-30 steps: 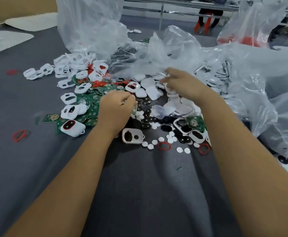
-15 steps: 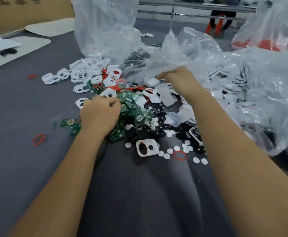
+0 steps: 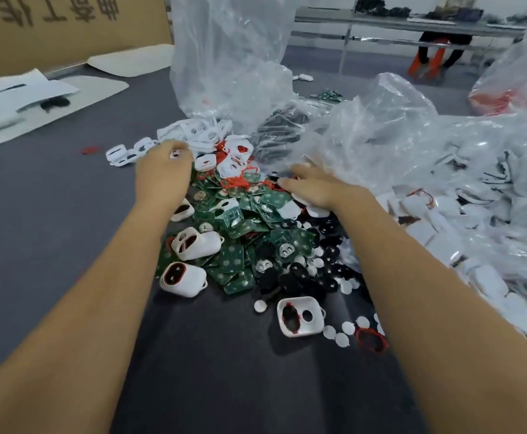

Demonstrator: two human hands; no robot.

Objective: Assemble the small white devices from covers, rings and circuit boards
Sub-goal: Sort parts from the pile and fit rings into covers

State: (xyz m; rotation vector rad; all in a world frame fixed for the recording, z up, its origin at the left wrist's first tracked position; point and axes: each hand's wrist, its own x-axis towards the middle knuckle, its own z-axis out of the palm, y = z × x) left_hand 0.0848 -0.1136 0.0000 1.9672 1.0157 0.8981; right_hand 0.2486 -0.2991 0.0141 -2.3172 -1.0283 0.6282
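A heap of green circuit boards (image 3: 240,245) lies in the middle of the dark table. Behind it are white covers (image 3: 205,133) and tangled red rings (image 3: 240,181). My left hand (image 3: 162,177) reaches into the near edge of the white covers, its curled fingers pinching a small white cover (image 3: 174,154). My right hand (image 3: 318,187) lies flat over the far right of the boards, fingers pointing left toward the red rings. Three white devices with red-rimmed holes lie nearer me: one (image 3: 183,278), another (image 3: 198,244) and a third (image 3: 299,316).
Black parts (image 3: 287,278) and white discs (image 3: 334,333) are scattered right of the boards, with a loose red ring (image 3: 371,339). Crumpled clear plastic bags (image 3: 412,145) with white shells fill the right; an upright bag (image 3: 230,57) stands behind. White sheets (image 3: 36,101) lie far left.
My left hand has moved from the circuit boards up to the white covers and picked one. My right hand has left the plastic bag and come down onto the boards by the red rings.
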